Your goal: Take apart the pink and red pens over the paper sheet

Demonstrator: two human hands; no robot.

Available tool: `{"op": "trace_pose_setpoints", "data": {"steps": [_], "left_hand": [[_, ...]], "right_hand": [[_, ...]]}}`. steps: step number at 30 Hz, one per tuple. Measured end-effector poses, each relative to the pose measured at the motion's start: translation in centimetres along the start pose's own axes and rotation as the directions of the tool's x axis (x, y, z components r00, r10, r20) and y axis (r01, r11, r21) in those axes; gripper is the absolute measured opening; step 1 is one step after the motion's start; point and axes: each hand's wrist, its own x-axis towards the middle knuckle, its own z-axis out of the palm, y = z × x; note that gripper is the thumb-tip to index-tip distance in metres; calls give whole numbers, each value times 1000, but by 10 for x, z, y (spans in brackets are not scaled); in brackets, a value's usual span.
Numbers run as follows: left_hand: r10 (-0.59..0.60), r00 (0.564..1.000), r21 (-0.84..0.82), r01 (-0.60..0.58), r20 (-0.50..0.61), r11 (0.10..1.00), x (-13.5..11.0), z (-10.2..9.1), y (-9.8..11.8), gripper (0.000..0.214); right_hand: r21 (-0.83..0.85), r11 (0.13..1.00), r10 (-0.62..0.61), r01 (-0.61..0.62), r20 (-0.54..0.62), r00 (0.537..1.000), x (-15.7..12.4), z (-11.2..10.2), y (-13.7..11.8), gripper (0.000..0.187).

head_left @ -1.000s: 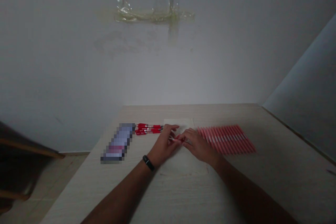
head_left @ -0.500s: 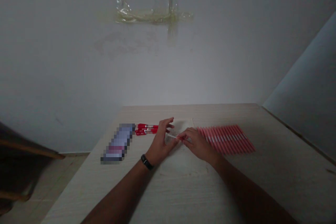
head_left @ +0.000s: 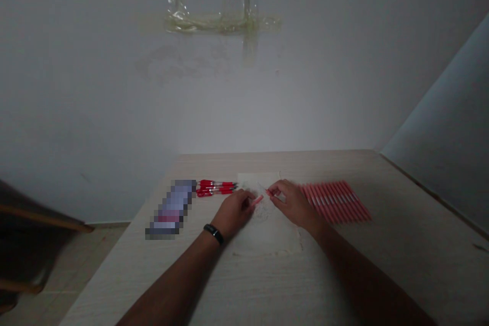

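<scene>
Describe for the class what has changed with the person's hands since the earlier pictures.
The hands have drawn apart over the paper sheet: the left hand moved left, gripping a pink pen barrel, and the right hand moved right. The red pens and the pink pen row stayed put.

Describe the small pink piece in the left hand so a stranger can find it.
On the pale wooden desk, find the pale sheet. The left hand with the black wristband rests on it, and the pink piece pokes out from its fingertips toward the right hand. Unlike the pink pens in a row nearby, it is held.
</scene>
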Motion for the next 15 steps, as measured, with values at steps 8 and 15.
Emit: {"op": "trace_pose_setpoints", "data": {"steps": [8,15], "left_hand": [[29,999,-53,-31,-38,998,1,-4,1,14],[1,992,-111,-15,-124,994,2,-8,-1,17]], "right_hand": [[-90,996,-32,30,-16,999,3,-4,12,8],[-153,987,-44,42,-13,999,5,-22,19,14]]}}
